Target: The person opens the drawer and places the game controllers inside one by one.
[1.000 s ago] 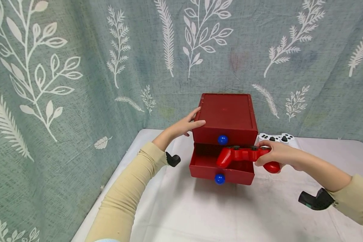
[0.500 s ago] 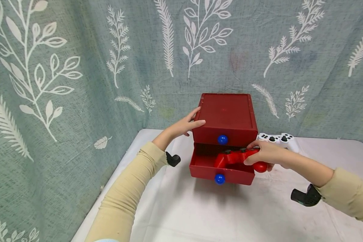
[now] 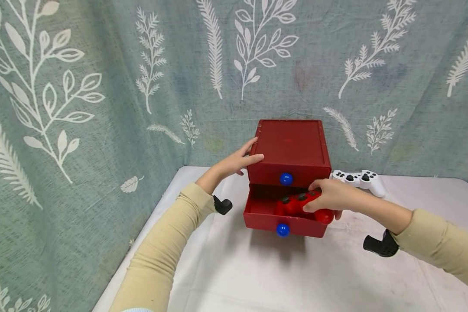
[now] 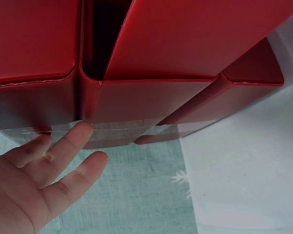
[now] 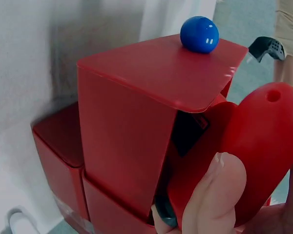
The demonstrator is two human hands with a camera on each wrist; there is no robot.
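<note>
A red game controller (image 3: 296, 203) lies partly inside the pulled-out lower drawer (image 3: 265, 220) of a small red cabinet (image 3: 290, 143). My right hand (image 3: 329, 197) grips its right end at the drawer's right wall. In the right wrist view, fingers (image 5: 212, 195) curl round the red controller (image 5: 263, 151), with one grip sticking up outside the drawer. My left hand (image 3: 235, 164) rests against the cabinet's upper left side, thumb along the top edge. In the left wrist view the left hand's (image 4: 44, 180) fingers are spread and fairly straight beside the cabinet.
A white game controller (image 3: 360, 178) lies on the white-covered table (image 3: 257, 277), right of the cabinet. Blue round knobs mark the upper drawer (image 3: 286, 179) and the lower one. A green curtain (image 3: 203, 78) with white leaf patterns hangs behind and to the left.
My right hand has moved left and carried the red controller further into the lower drawer, tilting it. The left hand has stayed in place on the cabinet.
</note>
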